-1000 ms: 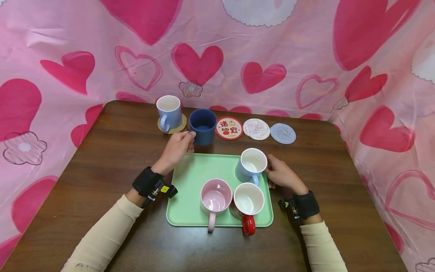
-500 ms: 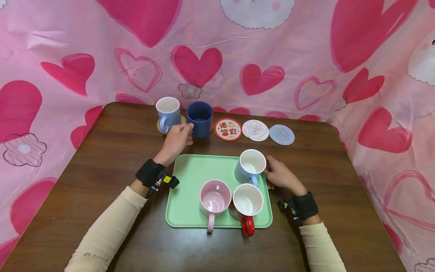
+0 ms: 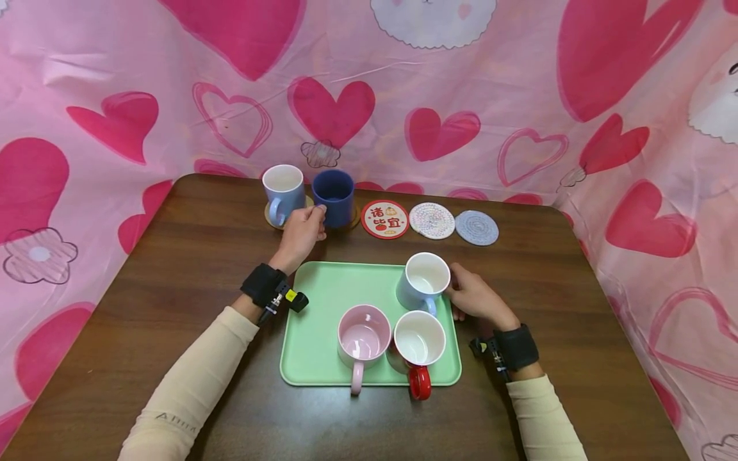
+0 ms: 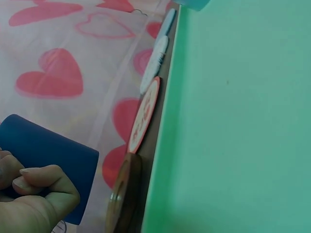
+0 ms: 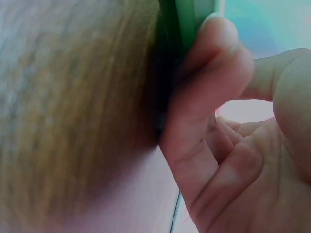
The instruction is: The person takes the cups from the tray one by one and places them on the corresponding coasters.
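Glossy navy mug (image 3: 333, 196) gripped by left hand (image 3: 301, 230) above round wooden coaster (image 4: 124, 196).

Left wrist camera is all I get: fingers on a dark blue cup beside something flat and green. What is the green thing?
Observer: A green tray on a brown table, carrying three mugs: a pink mug, a red-handled white mug and a light blue mug.
Visitor: Where is the other hand?
Observer: The right hand touches the light blue mug's side; I cannot tell whether it grips it.
Visitor: Is anything beside the dark blue cup?
Observer: Yes, while the left hand holds it, a pale blue mug stands just left of it.
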The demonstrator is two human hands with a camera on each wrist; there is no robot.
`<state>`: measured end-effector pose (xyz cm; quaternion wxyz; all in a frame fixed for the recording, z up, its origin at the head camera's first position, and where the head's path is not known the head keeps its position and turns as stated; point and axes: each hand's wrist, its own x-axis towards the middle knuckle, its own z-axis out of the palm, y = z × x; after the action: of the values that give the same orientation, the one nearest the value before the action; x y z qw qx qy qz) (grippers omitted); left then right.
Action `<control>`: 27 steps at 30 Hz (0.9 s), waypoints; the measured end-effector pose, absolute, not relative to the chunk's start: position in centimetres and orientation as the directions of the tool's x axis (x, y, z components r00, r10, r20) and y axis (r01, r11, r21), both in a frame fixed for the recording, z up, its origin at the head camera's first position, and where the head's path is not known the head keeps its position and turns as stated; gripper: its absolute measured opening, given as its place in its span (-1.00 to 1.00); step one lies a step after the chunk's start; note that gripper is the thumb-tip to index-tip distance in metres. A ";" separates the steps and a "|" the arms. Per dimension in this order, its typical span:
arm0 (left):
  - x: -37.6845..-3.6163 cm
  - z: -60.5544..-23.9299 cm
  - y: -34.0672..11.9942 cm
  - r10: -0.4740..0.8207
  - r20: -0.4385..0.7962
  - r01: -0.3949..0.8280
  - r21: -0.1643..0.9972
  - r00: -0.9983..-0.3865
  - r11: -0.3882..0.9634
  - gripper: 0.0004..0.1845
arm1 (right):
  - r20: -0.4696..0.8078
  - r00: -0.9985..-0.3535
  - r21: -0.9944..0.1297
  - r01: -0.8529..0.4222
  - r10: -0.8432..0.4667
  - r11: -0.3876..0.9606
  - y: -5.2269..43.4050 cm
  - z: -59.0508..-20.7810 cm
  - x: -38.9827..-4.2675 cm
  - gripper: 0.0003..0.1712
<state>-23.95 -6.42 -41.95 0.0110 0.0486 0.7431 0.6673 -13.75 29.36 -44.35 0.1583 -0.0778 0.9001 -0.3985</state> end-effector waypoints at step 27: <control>-26.3 -43.4 -5.5 0.027 -0.010 -0.005 0.983 -1.000 0.186 -0.52 | -0.225 -0.941 -0.751 0.001 -0.254 0.661 29.5 -44.5 -13.8 -0.68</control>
<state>-26.35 -5.48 -43.40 0.0122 0.0071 0.7699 0.6380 -13.78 29.54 -44.51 0.1571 -0.0705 0.8976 -0.4059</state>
